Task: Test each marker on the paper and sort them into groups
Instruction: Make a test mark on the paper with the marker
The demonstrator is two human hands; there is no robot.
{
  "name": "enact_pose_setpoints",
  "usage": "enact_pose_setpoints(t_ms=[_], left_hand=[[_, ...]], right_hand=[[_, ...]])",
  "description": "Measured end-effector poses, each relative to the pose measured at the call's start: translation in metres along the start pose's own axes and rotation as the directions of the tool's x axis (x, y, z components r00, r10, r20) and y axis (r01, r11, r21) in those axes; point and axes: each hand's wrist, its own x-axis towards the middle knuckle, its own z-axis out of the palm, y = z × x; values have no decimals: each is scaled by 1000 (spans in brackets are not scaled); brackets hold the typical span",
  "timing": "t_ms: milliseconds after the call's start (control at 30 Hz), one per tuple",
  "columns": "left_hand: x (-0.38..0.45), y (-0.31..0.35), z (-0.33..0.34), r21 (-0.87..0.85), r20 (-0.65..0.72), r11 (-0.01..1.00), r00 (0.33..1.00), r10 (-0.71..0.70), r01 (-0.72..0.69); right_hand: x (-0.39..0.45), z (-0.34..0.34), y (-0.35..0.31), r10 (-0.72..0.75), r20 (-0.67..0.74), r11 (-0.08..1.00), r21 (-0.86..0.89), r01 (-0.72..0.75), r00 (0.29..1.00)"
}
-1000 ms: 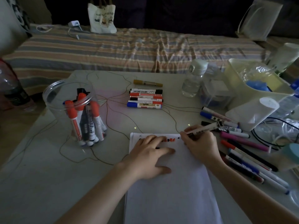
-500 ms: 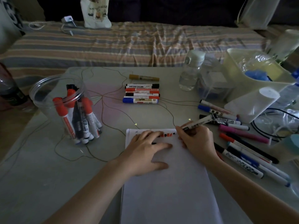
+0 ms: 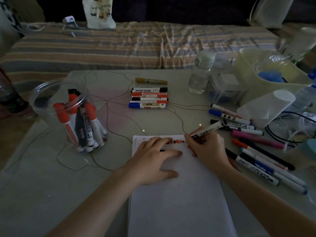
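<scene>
**Marker test in progress, dim room, paper in the middle of it all**

So everything here hangs around the white paper [image 3: 179, 194] lying on the pale table [image 3: 42, 185]. The left hand [image 3: 153, 161] lies flat on the paper's upper part, fingers spread and relaxed, pressing the sheet down and not gripping anything. The right hand [image 3: 206, 149] sits at the paper's top right corner, fingers curled round a white-barrelled marker [image 3: 207, 129], held like a pen with its tip down at the paper's top edge and its tail slanting up and away to the right. Along that same top edge there's a short row of red and dark test marks [image 3: 176, 142], partly hidden by the left hand's fingertips.

Beyond the paper's far edge, a neat row of sorted markers [image 3: 148, 99] lies side by side: black, red and blue caps, lined up parallel. One yellowish marker [image 3: 151, 81] lies on its own just past that row, apart from it.

Left of the paper stands a clear plastic jar [image 3: 58, 103] with a bunch of red-capped and dark markers standing in it, caps up. Right of the paper is a loose scatter of markers [image 3: 256, 151], blue, black, red and pink caps, lying at all angles, some touching each other.

Further off past the paper's right corner: a clear water bottle [image 3: 200, 74] and a pale plastic tub [image 3: 273, 86]. Thin wires [image 3: 109, 106] trail over the table between the jar and the paper. Too dark to read any of the labels.
</scene>
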Motion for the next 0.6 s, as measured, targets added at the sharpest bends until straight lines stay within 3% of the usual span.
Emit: enact_pose_setpoints(t_ms=[167, 600], left_hand=[[-1, 2, 1, 4, -7, 1000, 1000, 7, -7], [0, 2, 0, -5, -28, 1000, 1000, 5, -5]], right_hand=[[1, 1, 2, -7, -58, 1000, -27, 5, 998], [1, -1, -1, 24, -48, 1000, -4, -25, 999]])
